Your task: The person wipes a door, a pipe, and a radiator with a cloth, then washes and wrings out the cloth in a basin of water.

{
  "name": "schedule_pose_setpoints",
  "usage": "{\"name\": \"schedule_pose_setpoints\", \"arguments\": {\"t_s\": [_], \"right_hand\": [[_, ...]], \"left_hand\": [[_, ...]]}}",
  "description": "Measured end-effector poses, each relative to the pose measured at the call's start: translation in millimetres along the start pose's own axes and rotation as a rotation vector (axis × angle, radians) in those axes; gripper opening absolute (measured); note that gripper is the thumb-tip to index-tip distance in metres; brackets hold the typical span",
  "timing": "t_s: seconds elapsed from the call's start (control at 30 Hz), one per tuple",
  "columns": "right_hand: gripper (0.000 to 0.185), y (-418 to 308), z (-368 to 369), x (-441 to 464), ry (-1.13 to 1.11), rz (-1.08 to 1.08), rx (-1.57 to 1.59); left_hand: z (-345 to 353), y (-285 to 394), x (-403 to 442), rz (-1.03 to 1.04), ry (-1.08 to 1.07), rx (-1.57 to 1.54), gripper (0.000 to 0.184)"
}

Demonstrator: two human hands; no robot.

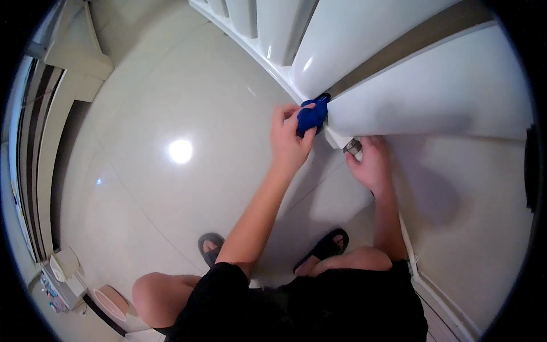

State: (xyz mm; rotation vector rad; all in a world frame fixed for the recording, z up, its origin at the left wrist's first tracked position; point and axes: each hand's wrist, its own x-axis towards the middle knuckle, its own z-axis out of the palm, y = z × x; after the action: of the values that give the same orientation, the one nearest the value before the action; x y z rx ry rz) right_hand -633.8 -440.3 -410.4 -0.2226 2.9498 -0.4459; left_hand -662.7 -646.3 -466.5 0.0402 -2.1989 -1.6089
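A blue cloth [312, 117] is bunched in my left hand [290, 137], pressed against the lower corner of a white slatted panel [342, 40]. My right hand [371, 162] has its fingers around a round metallic fitting [353, 147] at the end of a white block [337, 137], just right of the cloth. The white block sits beneath the end of a wide white panel [433, 91]. Part of the metallic fitting is covered by my right fingers.
Glossy floor tiles [142, 199] spread to the left, with a bright reflection. A white pipe [411, 251] runs along the wall base at the right. A pink basin [111, 302] stands at the lower left, near a striped curtain [34, 154]. My sandalled feet are below my hands.
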Motion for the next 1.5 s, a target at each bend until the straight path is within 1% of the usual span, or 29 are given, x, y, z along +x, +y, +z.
{"name": "schedule_pose_setpoints", "arguments": {"t_s": [0.07,0.17,0.27,0.37,0.47,0.57,0.67,0.77,0.87,0.97,1.0,1.1,1.23,1.33,1.4,1.43,1.5], "right_hand": [[0.061,0.6,2.1,-1.2,0.007,0.009,0.015],[0.062,-3.0,-0.4,-0.7,-0.013,0.025,0.042],[0.062,-4.3,-2.3,-0.2,-0.014,0.029,0.041],[0.061,-7.5,-1.6,-1.8,0.013,0.031,0.056],[0.059,-7.7,-0.3,-3.3,0.035,0.017,0.045],[0.059,-5.6,-1.3,-1.8,0.037,-0.009,0.021],[0.059,-5.4,-3.5,-2.0,0.026,-0.002,0.035],[0.058,-4.6,-2.4,-2.0,0.041,-0.012,0.029],[0.058,-6.9,-3.6,-2.9,0.059,-0.018,0.023],[0.058,-5.9,-3.7,-2.3,0.05,-0.014,0.036],[0.058,-4.7,-3.8,-1.6,0.057,-0.027,0.043],[0.058,-4.0,-5.0,-1.9,0.067,-0.057,0.04],[0.055,-3.9,-7.9,-3.5,0.065,-0.075,0.068],[0.056,1.9,1.8,-8.5,0.071,-0.001,0.12],[0.058,2.4,6.1,-19.0,0.204,-0.116,0.148],[0.06,1.2,7.2,-24.8,0.27,-0.174,0.162],[0.062,-2.4,6.0,-31.2,0.306,-0.219,0.227]], "left_hand": [[0.4,0.3,-1.9,-0.019,-0.027,0.039,0.033],[1.1,10.5,16.0,0.048,0.016,0.111,0.025],[7.3,22.9,27.9,-0.152,0.135,-0.067,0.026],[10.1,13.0,28.4,-0.027,0.112,0.091,0.028],[0.8,29.0,37.4,-0.05,0.001,0.174,0.029],[-5.4,28.8,38.1,-0.031,-0.086,0.236,0.033],[-18.4,23.9,27.7,-0.06,-0.163,0.279,0.028],[-17.8,16.2,1.5,-0.139,-0.163,0.176,0.035],[2.3,12.6,-23.1,-0.189,0.018,0.013,0.047],[21.8,11.7,-44.6,-0.042,0.044,0.041,0.057],[28.4,18.7,-52.9,-0.099,0.081,-0.02,0.057],[35.5,20.4,-69.3,-0.072,0.097,0.01,0.055],[36.7,18.9,-86.4,-0.005,0.004,0.065,0.056],[34.6,21.0,-87.1,0.073,-0.045,0.102,0.059],[33.3,23.9,-84.3,0.136,-0.068,0.127,0.062],[32.4,27.4,-83.3,0.123,-0.097,0.142,0.06],[31.1,36.5,-80.7,0.096,-0.154,0.171,0.057]]}}
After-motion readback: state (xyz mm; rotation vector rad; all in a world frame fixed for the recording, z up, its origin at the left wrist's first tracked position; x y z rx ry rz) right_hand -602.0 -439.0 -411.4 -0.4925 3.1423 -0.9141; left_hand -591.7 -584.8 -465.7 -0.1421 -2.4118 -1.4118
